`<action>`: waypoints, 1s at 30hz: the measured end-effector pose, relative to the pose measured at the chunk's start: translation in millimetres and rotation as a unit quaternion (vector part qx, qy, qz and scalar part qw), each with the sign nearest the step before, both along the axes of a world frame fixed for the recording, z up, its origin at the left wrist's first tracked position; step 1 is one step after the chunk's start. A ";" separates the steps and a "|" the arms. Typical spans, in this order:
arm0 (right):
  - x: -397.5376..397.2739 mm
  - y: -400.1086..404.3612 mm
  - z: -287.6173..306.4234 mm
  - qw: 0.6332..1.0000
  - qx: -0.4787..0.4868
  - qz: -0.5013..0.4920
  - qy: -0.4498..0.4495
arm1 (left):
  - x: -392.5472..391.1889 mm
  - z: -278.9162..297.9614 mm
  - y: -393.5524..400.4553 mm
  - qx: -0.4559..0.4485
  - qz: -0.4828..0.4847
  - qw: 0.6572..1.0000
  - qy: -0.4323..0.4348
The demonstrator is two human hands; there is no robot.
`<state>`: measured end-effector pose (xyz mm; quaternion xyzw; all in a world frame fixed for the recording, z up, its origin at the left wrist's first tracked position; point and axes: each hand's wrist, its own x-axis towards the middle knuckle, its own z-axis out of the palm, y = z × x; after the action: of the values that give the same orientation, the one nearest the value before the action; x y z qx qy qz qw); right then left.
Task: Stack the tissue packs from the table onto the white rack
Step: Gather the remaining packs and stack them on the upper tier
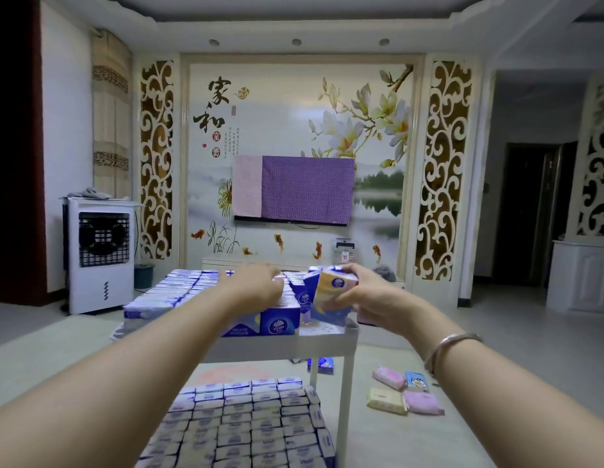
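A white rack (pixel 327 344) stands in front of me; its top shelf holds several blue-and-white tissue packs (pixel 279 320), and its lower shelf (pixel 246 420) is filled with rows of them. My right hand (pixel 361 292) grips an orange-and-white tissue pack (pixel 334 285) tilted above the right end of the top shelf. My left hand (pixel 260 285) reaches over the packs at the shelf's middle, fingers bent down onto them. Behind the rack, a table carries rows of more tissue packs (pixel 179 287).
Loose pink, yellow and blue packs (pixel 405 393) lie on the floor to the right of the rack. A white air cooler (pixel 99 255) stands at the left. A covered television (pixel 294 189) hangs on the far wall above a low cabinet.
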<state>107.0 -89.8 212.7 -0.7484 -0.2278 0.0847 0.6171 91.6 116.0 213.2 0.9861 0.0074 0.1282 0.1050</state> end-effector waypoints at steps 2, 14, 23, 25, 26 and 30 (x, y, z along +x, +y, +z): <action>10.3 8.1 -8.8 1.000 -0.002 0.000 0.021 | 12.4 -11.6 9.0 -0.004 -0.003 0.999 0.047; 46.6 34.0 -26.2 0.989 -0.034 -0.109 0.089 | 26.7 -15.7 12.7 0.000 0.006 0.994 0.106; 45.7 49.9 -24.2 0.989 -0.099 -0.052 0.098 | 31.9 -17.1 14.2 0.027 -0.004 0.992 0.122; 46.6 52.2 -26.0 0.990 -0.098 -0.043 0.094 | 32.3 -16.4 14.1 0.024 0.000 0.992 0.123; 46.3 51.7 -25.2 0.990 -0.089 -0.040 0.100 | 31.4 -15.6 13.2 0.024 0.002 0.992 0.124; 40.8 44.2 -21.9 0.990 -0.060 -0.071 0.104 | 13.6 -11.3 7.1 -0.027 -0.012 0.998 0.059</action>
<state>147.7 -45.6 190.8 -0.7855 -0.1032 0.1318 0.5958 105.2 123.2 201.9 0.9889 0.0048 0.0681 0.1322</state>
